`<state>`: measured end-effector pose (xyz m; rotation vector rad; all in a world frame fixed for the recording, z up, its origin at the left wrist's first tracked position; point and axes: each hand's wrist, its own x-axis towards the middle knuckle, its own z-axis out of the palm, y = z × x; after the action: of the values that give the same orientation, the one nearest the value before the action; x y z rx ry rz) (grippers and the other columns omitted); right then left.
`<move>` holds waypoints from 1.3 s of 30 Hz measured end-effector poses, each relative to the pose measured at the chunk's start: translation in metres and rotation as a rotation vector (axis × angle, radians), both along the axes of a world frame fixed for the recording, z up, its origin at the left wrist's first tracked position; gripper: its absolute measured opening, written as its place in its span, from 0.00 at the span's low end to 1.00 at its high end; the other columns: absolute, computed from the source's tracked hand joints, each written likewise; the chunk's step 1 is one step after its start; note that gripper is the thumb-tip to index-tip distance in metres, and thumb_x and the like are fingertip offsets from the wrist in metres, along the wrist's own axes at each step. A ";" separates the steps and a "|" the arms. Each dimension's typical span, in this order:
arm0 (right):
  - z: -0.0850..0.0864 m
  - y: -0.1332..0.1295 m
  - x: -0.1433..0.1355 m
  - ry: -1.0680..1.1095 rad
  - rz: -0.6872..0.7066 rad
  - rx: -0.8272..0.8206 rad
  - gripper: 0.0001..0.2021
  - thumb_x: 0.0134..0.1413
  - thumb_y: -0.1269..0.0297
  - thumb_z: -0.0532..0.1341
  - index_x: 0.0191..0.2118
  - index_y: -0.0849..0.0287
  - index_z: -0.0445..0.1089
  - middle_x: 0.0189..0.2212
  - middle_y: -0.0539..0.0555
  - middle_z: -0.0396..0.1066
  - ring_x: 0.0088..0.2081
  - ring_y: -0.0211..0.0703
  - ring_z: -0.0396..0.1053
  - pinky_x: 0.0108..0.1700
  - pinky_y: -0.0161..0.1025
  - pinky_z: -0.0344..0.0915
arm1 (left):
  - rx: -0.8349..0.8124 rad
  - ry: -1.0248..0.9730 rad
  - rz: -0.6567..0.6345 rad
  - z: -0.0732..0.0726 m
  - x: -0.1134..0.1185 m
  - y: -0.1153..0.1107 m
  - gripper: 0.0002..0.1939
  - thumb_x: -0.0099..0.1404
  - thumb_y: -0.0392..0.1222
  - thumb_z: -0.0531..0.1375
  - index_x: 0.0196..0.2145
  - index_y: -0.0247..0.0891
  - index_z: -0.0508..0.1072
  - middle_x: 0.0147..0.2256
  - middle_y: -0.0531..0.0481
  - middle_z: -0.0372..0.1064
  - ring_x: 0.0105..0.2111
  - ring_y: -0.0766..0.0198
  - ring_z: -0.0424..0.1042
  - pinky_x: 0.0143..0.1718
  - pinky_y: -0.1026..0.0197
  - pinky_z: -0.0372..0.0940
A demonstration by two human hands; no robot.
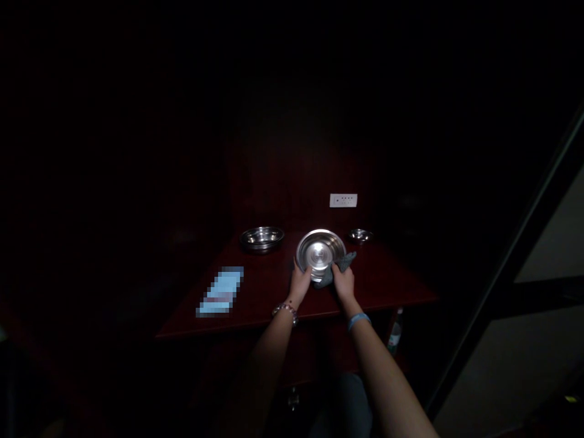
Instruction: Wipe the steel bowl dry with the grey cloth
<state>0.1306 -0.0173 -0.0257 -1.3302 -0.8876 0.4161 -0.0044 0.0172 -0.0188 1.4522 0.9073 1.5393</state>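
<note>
A shallow steel bowl [319, 250] is held over the middle of a dark red tabletop [255, 289], tipped up so that its round open mouth faces the person and its shiny base catches the light; whether its underside touches the wood cannot be told. A gray-green cloth [348, 261] lies bunched at the bowl's near right rim, its long axis slanting up to the right.

A stack of steel bowls [262, 237] sits mouth up at the far left, a small bowl [360, 236] at the far right, below a white socket panel [344, 200] on the wall. A pale blue pixelated rectangle [221, 292] lies at left, and a bottle [395, 336] stands under the tabletop at right. Deep shadow covers most of the room.

Both forearms reach forward and converge. The left hand [300, 284], a beaded bracelet [285, 312] at its wrist, grips the near left rim, thumb inside. The right hand [344, 281], above a blue wristband [359, 320], pinches the cloth against the rim.
</note>
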 end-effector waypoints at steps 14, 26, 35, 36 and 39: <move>0.001 0.000 0.001 -0.024 0.005 0.003 0.14 0.55 0.60 0.62 0.43 0.62 0.78 0.43 0.64 0.81 0.47 0.56 0.79 0.48 0.42 0.71 | -0.063 -0.029 0.016 0.005 0.000 -0.003 0.35 0.60 0.37 0.62 0.64 0.32 0.60 0.58 0.34 0.69 0.63 0.46 0.66 0.68 0.48 0.54; 0.002 -0.002 0.001 -0.025 0.023 -0.002 0.15 0.56 0.59 0.62 0.44 0.63 0.78 0.44 0.63 0.81 0.48 0.54 0.79 0.49 0.40 0.71 | -0.083 0.012 0.033 0.002 0.003 -0.002 0.37 0.63 0.37 0.60 0.67 0.27 0.56 0.58 0.33 0.70 0.64 0.49 0.65 0.66 0.53 0.57; 0.001 0.000 0.002 -0.026 0.040 -0.003 0.15 0.55 0.59 0.61 0.43 0.62 0.78 0.43 0.62 0.81 0.46 0.53 0.79 0.48 0.39 0.71 | -0.063 -0.059 0.040 0.000 0.002 0.002 0.36 0.59 0.36 0.63 0.65 0.34 0.61 0.56 0.36 0.72 0.61 0.48 0.69 0.66 0.50 0.58; 0.001 0.000 0.002 -0.027 0.038 -0.003 0.15 0.55 0.58 0.61 0.42 0.62 0.78 0.42 0.62 0.81 0.46 0.53 0.79 0.48 0.39 0.71 | -0.060 -0.061 0.037 0.000 0.002 0.002 0.36 0.59 0.36 0.63 0.65 0.33 0.61 0.56 0.36 0.72 0.61 0.48 0.68 0.66 0.50 0.57; 0.001 0.000 0.001 -0.023 0.021 -0.006 0.15 0.55 0.58 0.62 0.43 0.61 0.78 0.42 0.61 0.81 0.46 0.53 0.79 0.48 0.39 0.71 | -0.059 -0.060 0.032 0.000 0.002 0.003 0.36 0.61 0.35 0.61 0.65 0.30 0.59 0.57 0.33 0.71 0.61 0.47 0.68 0.66 0.48 0.58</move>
<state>0.1320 -0.0169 -0.0251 -1.3339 -0.9207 0.4213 -0.0019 0.0207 -0.0191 1.3485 0.9363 1.5587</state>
